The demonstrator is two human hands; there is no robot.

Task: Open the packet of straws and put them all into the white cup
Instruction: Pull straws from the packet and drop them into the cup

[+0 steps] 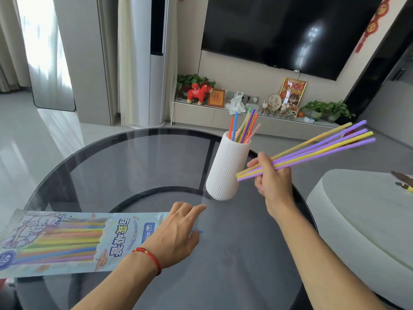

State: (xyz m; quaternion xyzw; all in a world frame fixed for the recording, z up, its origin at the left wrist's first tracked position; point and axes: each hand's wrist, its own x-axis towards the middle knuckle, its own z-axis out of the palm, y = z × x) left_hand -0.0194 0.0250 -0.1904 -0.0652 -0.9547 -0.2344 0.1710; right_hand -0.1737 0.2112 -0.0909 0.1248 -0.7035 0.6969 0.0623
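A: Quick status. The packet (67, 240) lies flat on the glass table (134, 157) at your left, mouth end under your left hand (176, 233). It's open as far as I can judge, since straws are out of it. Plenty of coloured straws still show through the film.

B: And the cup?

A: The cup (225, 168) stands upright past the middle of the table, just beside your right hand (271, 175). A bunch of straws (244, 126) already stands in it, leaning right.

B: What am I holding?

A: Your right fingers are curled round a handful of purple and yellow straws (317, 148), gripped near the lower ends, long ends fanned up and to the right. They're near the cup but not over the rim, so not in yet.

B: Left hand?

A: Fingers fairly straight, resting on the packet's end, pinning it. One blue tip (199, 231) pokes out beside your thumb; I can't tell if you're pinching it.

B: So how far?

A: Roughly midway, I'd say. Opening done, one batch in, one batch in hand, most of a packet left.
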